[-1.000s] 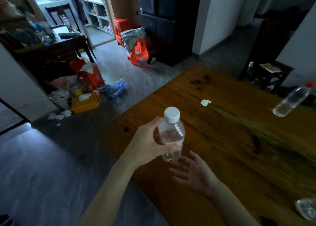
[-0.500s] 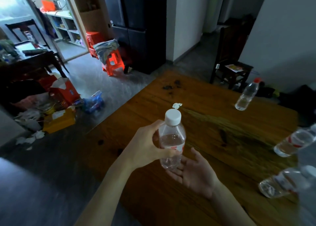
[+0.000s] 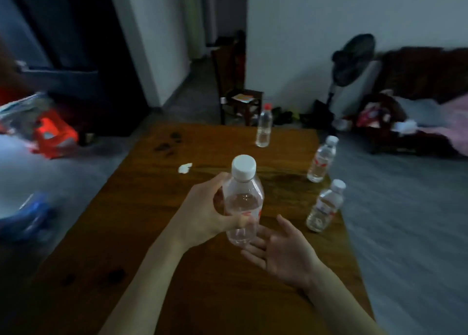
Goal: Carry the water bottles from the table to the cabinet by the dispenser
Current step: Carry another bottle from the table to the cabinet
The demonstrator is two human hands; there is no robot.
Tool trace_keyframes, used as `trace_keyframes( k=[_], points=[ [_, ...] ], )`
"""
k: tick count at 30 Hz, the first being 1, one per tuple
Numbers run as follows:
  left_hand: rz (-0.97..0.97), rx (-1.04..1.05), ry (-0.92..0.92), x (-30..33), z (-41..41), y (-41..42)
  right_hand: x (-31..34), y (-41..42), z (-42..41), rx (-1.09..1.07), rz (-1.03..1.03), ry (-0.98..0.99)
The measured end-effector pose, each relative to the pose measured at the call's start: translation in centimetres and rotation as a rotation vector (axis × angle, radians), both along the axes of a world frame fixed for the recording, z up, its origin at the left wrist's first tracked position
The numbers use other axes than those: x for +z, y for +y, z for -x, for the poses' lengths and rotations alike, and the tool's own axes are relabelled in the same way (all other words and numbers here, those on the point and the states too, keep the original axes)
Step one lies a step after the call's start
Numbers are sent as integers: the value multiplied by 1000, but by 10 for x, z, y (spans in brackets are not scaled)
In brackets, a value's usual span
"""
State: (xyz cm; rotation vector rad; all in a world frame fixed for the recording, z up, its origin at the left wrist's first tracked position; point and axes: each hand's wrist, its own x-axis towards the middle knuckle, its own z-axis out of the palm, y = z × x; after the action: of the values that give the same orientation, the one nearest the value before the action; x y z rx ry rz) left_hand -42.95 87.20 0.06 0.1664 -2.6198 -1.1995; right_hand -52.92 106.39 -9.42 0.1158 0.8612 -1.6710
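Grip: left hand (image 3: 202, 213) clamped on white-capped bottle (image 3: 243, 200), held upright above bench (image 3: 141, 233); right hand (image 3: 283, 248) open, palm up, just beside its base | step: first pickup, I judge | left: three bottles (image 3: 321, 162) beyond, to the right | next: take a second, then find the cabinet, not visible.

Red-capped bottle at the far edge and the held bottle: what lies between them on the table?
Head view: only bare wooden table between the red-capped bottle and the held bottle; the white scrap sits off to the left.
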Motion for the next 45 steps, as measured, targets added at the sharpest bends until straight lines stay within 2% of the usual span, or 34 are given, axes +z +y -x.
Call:
trace_keyframes(
  k=[5, 10, 17, 24, 35, 45],
  points=[
    [-7, -267, -23, 1, 32, 41, -8, 55, -26, -268, 10, -37],
    [-47, -493, -22, 5, 57, 116, 3, 131, -54, -497, -14, -2],
    [-48, -775, -54, 21, 67, 266, 28, 270, -112, -871, -5, 3],
    [-39, -1062, -60, 17, 35, 436, 23, 407, -201, -1190, -26, -9],
    [-104, -1415, 6, 13, -50, 685, 25, 603, -331, -1531, -42, 30],
    [-98, -1603, -25, 5, -71, 823, 5, 706, -370, -1700, 76, 11]
  ],
)
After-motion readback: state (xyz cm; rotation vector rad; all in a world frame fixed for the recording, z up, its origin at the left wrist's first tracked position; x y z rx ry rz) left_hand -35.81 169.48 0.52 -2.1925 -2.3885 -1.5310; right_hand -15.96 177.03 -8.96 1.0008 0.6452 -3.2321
